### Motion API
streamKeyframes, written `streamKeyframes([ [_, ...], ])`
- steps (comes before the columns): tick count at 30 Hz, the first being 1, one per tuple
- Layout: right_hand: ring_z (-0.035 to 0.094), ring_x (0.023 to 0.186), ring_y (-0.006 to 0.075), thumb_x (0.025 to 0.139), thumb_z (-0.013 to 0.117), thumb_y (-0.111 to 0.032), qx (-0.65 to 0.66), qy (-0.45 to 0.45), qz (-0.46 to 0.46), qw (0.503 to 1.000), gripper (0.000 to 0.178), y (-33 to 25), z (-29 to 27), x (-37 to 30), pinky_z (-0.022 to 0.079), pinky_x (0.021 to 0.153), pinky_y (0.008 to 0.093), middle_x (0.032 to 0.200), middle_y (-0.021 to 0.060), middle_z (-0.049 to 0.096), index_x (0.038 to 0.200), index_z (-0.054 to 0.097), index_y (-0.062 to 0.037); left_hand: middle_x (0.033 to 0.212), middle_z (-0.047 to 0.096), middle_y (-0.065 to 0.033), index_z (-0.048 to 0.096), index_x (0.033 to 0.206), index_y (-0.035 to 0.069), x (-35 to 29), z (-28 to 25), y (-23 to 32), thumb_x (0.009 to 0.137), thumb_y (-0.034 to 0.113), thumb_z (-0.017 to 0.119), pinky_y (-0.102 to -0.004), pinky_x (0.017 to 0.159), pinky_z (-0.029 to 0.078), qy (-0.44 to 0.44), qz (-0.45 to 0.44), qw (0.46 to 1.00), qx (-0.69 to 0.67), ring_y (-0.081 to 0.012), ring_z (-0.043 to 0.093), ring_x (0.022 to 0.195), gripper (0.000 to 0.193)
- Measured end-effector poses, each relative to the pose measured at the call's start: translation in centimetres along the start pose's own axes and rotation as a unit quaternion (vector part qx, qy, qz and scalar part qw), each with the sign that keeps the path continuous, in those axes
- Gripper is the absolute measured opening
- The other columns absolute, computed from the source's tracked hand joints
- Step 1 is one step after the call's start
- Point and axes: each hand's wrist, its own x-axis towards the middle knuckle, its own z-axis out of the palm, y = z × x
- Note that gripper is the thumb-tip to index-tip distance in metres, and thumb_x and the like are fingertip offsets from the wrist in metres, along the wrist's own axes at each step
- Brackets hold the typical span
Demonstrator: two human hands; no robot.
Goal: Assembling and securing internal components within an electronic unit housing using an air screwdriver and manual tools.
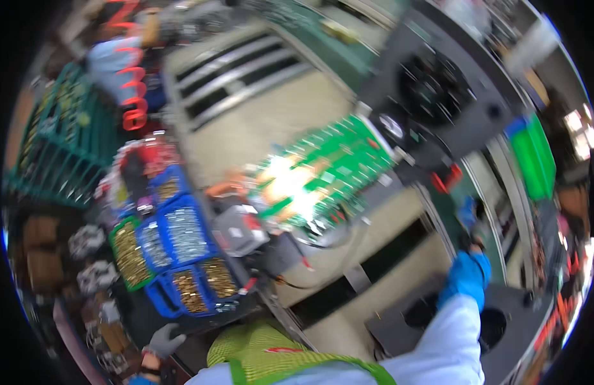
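My left hand, in a grey glove, hangs low at the left beside the screw bins. Its thumb and fingers stand apart with nothing between them. My right arm reaches far out to the right in a blue sleeve cover. At its end my right hand is small and smeared by motion, next to a blurred blue shape; whether it grips that I cannot tell. Between my arms, farther off, a large green circuit board lies across the bench, with bright glare on its left part.
Blue bins and a green bin hold screws and small metal parts. A dark panel with round fans stands at upper right; another dark panel lies below my right arm. A teal crate and red coiled hose are at left.
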Motion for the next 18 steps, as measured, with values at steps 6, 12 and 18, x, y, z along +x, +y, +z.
streamKeyframes([
  [6, 0.063, 0.094, 0.0400, 0.087, 0.051, -0.041, 0.112, 0.104, 0.202, 0.967, 0.047, -9.7, 0.2, -6.2, 0.050, 0.078, 0.0490, 0.112, 0.0227, 0.063, 0.117, 0.061, -0.0067, 0.121, 0.061, -0.0168, 0.056, 0.125, 0.004, 0.0, -1.3, 2.8, 0.088, 0.050, 0.057, -0.0375, 0.098, 0.043, -0.133, 0.078, 0.988, -0.021, -0.0292, 0.057, 0.114, 0.059],
  [12, 0.060, 0.088, 0.0217, 0.096, 0.050, -0.025, 0.892, 0.047, -0.018, 0.450, 0.027, -30.7, -16.9, -30.1, 0.051, 0.083, 0.0344, 0.096, 0.0088, 0.060, 0.107, 0.057, -0.0008, 0.119, 0.063, -0.0116, 0.055, 0.127, 0.003, -0.3, -5.9, 5.0, 0.091, 0.034, 0.061, -0.0341, 0.096, 0.045, -0.148, 0.270, 0.938, -0.162, -0.0206, 0.060, 0.110, 0.048],
  [18, 0.044, 0.128, 0.0283, 0.096, 0.041, -0.048, 0.720, -0.555, -0.251, 0.331, 0.060, -41.2, -23.5, -63.1, 0.030, 0.110, 0.0458, 0.139, 0.0128, 0.046, 0.137, 0.043, -0.0045, 0.140, 0.040, -0.0159, 0.023, 0.146, 0.004, -1.1, -7.6, -0.5, 0.094, 0.034, 0.056, -0.0374, 0.097, 0.043, -0.081, 0.453, 0.797, -0.392, -0.0207, 0.051, 0.116, 0.069],
])
